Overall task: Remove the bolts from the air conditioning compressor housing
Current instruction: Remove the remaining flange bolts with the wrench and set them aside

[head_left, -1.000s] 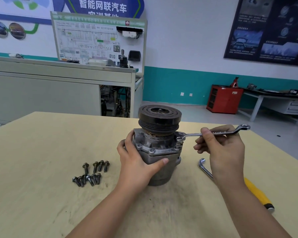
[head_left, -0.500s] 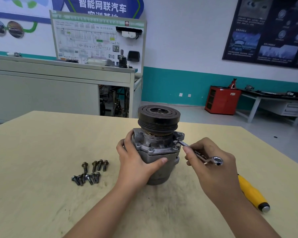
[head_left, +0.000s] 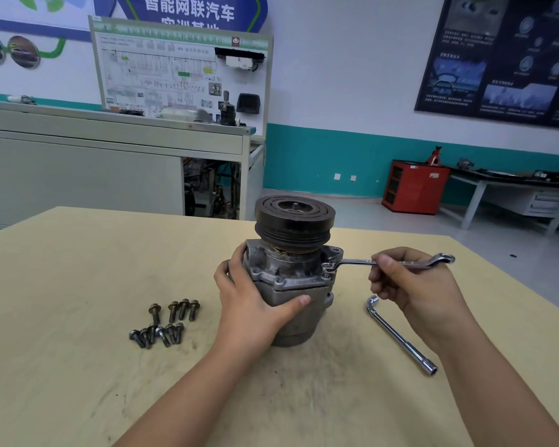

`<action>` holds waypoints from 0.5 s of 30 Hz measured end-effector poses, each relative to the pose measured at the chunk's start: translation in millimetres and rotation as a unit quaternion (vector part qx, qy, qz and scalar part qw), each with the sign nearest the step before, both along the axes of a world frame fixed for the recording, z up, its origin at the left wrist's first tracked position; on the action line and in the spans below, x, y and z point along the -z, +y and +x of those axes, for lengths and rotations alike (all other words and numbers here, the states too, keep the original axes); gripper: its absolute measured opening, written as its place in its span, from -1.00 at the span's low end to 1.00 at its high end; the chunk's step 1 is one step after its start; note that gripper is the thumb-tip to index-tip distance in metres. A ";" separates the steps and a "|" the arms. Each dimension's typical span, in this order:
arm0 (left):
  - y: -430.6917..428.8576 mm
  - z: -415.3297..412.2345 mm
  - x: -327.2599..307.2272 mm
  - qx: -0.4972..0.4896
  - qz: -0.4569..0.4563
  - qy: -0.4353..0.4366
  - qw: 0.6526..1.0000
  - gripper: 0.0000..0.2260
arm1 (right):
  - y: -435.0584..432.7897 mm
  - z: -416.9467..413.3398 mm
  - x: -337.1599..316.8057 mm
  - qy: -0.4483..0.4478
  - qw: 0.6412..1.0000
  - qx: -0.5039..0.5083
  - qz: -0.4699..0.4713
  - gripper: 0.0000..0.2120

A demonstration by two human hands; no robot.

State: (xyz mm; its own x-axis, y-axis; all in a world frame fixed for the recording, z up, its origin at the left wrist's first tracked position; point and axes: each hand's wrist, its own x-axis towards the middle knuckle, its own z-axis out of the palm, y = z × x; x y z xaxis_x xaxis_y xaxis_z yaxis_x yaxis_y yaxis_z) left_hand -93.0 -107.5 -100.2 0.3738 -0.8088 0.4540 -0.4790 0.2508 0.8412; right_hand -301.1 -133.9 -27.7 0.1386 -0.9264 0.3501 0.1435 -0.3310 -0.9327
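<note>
Item: compressor (head_left: pixel 291 285), upright, mid-desk (head_left: pixel 78 317). Left hand (head_left: pixel 252 298): fingers clamped round its body. Right hand (head_left: pixel 410 282): fingers pinching wrench (head_left: pixel 355 261), ring end on the right-flange bolt (head_left: pixel 327 266). I'd seat the ring fully, brace hard, pull level. Loose bolts (head_left: pixel 165 324): toward left edge.

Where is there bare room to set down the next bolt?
Bare: the pale wooden table left of the dark steel bolts, and between the forearms. Crowded: right of the grey metal compressor, by the chrome L-shaped wrench and silver ring spanner.
</note>
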 end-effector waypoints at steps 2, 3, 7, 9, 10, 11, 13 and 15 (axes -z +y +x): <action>-0.4 -0.1 0.2 -0.001 -0.001 -0.003 1.000 0.04 | -8.9 2.6 1.4 -0.030 0.999 -0.013 0.029 -0.87; -0.5 0.0 0.3 -0.001 -0.001 -0.003 1.000 0.04 | -13.4 5.1 2.6 -0.037 0.998 -0.016 0.041 -0.85; -0.2 0.3 0.1 0.003 -0.001 0.001 1.000 0.03 | -31.7 19.8 7.2 -0.079 0.992 -0.020 0.098 -0.79; 0.1 0.0 -0.1 0.003 0.000 -0.002 1.000 0.03 | -40.4 27.7 8.3 -0.092 0.988 -0.029 0.121 -0.77; 0.0 0.0 -0.1 0.002 0.001 -0.004 1.000 0.03 | -44.7 31.0 8.8 -0.088 0.987 -0.033 0.128 -0.76; -0.1 0.0 0.1 0.002 0.002 -0.006 1.000 0.03 | -48.7 33.9 9.1 -0.075 0.988 -0.032 0.131 -0.75; 0.0 0.1 0.5 0.004 0.003 -0.008 1.000 0.03 | -55.8 39.3 8.8 -0.036 0.991 -0.021 0.130 -0.72; 0.0 0.5 0.9 0.006 0.004 -0.009 1.000 0.02 | -61.1 44.7 5.4 -0.031 0.990 -0.020 0.134 -0.72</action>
State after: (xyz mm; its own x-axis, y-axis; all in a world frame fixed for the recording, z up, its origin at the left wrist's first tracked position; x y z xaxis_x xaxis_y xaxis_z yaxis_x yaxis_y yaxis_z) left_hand -92.6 -107.5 -101.1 0.3561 -0.8164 0.4546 -0.4907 0.2506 0.8345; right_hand -256.5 -195.1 -33.1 0.1632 -0.9814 0.1013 0.2116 -0.0655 -0.9752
